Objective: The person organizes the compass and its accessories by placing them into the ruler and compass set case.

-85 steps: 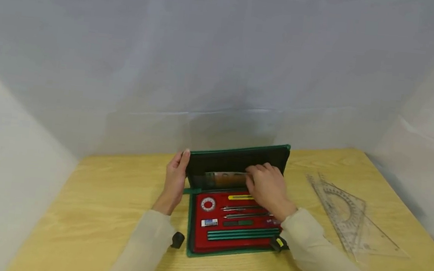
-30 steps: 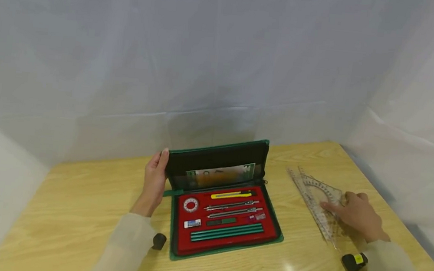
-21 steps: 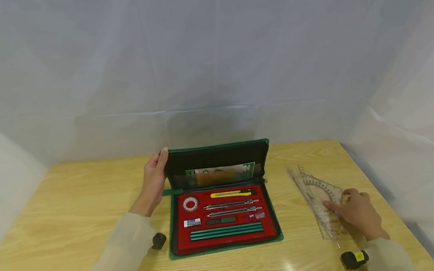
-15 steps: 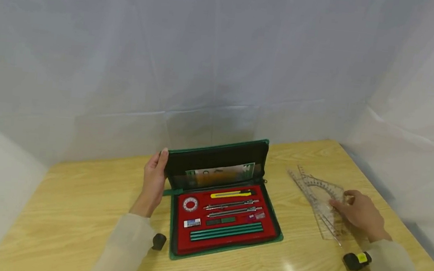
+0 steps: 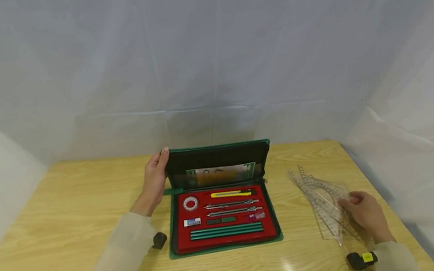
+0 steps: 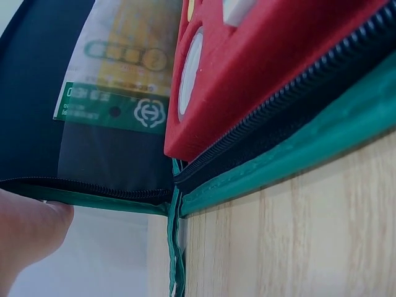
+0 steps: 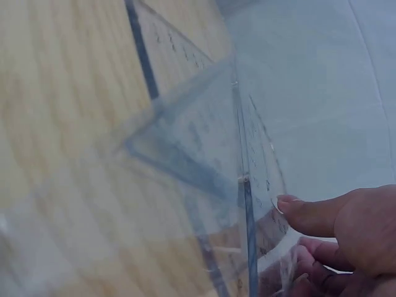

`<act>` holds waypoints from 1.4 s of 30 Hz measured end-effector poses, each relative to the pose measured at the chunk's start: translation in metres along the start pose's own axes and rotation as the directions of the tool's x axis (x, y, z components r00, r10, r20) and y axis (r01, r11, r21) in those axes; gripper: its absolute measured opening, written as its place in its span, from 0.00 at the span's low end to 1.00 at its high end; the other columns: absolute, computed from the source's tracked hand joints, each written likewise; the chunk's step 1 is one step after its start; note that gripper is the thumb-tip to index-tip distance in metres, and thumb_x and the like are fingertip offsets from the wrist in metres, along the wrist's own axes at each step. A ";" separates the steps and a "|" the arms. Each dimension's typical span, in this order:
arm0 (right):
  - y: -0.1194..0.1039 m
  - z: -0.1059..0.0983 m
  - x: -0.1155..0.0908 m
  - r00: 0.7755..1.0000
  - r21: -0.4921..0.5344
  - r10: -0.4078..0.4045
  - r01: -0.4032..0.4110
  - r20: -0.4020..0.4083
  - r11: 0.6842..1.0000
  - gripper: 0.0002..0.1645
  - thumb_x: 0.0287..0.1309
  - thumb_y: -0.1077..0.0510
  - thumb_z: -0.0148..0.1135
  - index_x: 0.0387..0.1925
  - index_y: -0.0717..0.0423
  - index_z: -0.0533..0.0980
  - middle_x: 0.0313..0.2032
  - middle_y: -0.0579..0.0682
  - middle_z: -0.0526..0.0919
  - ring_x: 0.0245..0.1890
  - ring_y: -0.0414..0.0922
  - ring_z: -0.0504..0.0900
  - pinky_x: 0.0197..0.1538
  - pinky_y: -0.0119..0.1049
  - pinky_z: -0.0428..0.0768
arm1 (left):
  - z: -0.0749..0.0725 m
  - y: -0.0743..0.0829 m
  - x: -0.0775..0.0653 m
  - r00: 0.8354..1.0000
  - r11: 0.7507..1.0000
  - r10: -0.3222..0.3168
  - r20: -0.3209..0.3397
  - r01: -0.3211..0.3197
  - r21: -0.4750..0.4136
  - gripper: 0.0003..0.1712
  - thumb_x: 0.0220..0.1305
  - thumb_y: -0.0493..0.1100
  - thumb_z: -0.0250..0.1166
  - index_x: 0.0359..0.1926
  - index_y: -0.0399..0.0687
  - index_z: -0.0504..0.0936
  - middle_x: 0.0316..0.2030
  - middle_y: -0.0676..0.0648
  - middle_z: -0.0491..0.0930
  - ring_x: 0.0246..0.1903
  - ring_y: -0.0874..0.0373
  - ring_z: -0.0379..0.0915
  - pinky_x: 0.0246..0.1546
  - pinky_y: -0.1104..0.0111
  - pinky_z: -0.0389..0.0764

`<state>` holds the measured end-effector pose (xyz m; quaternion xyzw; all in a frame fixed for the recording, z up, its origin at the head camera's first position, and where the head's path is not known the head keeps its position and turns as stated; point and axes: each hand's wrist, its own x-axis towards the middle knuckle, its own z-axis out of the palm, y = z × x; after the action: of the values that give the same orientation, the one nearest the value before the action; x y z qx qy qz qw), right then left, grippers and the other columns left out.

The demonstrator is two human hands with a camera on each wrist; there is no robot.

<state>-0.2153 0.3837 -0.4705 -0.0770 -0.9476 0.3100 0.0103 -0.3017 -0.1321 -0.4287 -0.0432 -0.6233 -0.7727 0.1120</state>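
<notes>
My left hand (image 5: 153, 181) grips the left edge of the raised lid (image 5: 215, 157) of a green zip case. In the left wrist view its thumb (image 6: 52, 216) lies along the lid's zipped edge. On the right, my right hand (image 5: 366, 215) pinches a clear plastic protractor (image 7: 266, 167) by its curved edge, thumb in front and fingers showing through behind. Clear set squares (image 5: 327, 227) and a clear ruler (image 5: 299, 182) overlap it, fanned out over the table. One clear corner blurs close to the right wrist camera.
The case's red tray (image 5: 222, 244) holds a yellow cutter (image 5: 231, 194), metal compasses (image 5: 231, 205), a white ring (image 5: 190, 203), an eraser (image 5: 192, 222), a sharpener (image 5: 258, 216) and green pencils (image 5: 227, 231). A printed sheet (image 5: 219, 173) sits in the lid pocket. White sheeting (image 5: 208, 65) encloses the wooden table (image 5: 88, 210).
My right hand has left the lid pocket and gone right to the clear drawing pieces. Over the last second they have fanned apart as it draws slightly right. My left hand keeps the lid up.
</notes>
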 end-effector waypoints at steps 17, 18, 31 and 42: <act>-0.008 -0.007 -0.012 0.990 0.228 0.008 0.025 -0.140 0.973 0.32 0.57 0.39 0.53 0.46 0.64 0.69 0.39 0.63 0.80 0.29 0.42 0.81 0.28 0.39 0.78 | 0.001 0.000 0.000 1.000 1.000 0.011 -0.001 -0.011 -0.009 0.17 0.63 0.56 0.52 0.27 0.50 0.67 0.24 0.54 0.65 0.29 0.61 0.60 0.32 0.68 0.68; -0.009 -0.008 -0.013 0.988 0.239 0.000 0.037 -0.152 0.970 0.32 0.57 0.39 0.53 0.46 0.63 0.70 0.39 0.61 0.81 0.29 0.42 0.81 0.29 0.38 0.78 | 0.001 0.000 0.000 1.000 1.000 0.010 -0.001 -0.010 -0.010 0.17 0.63 0.56 0.52 0.27 0.50 0.67 0.25 0.54 0.65 0.29 0.61 0.60 0.33 0.68 0.68; -0.031 -0.012 -0.019 0.918 0.358 -0.118 0.263 -0.378 0.896 0.23 0.54 0.52 0.60 0.47 0.64 0.74 0.33 0.24 0.79 0.31 0.33 0.80 0.33 0.26 0.77 | -0.001 0.000 0.000 1.000 1.000 -0.012 0.000 0.012 0.008 0.16 0.64 0.58 0.51 0.33 0.52 0.71 0.37 0.54 0.69 0.43 0.60 0.63 0.48 0.65 0.68; -0.070 -0.013 -0.021 0.861 0.361 -0.345 0.478 -0.374 0.801 0.14 0.56 0.63 0.56 0.45 0.62 0.77 0.37 0.38 0.84 0.37 0.38 0.81 0.39 0.26 0.76 | 0.001 -0.001 0.001 1.000 1.000 0.010 0.000 -0.010 0.001 0.17 0.63 0.57 0.52 0.28 0.50 0.69 0.27 0.54 0.68 0.33 0.60 0.63 0.38 0.67 0.70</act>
<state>-0.2030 0.3326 -0.4182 0.0927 -0.8335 0.4918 0.2340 -0.3032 -0.1316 -0.4293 -0.0461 -0.6236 -0.7717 0.1161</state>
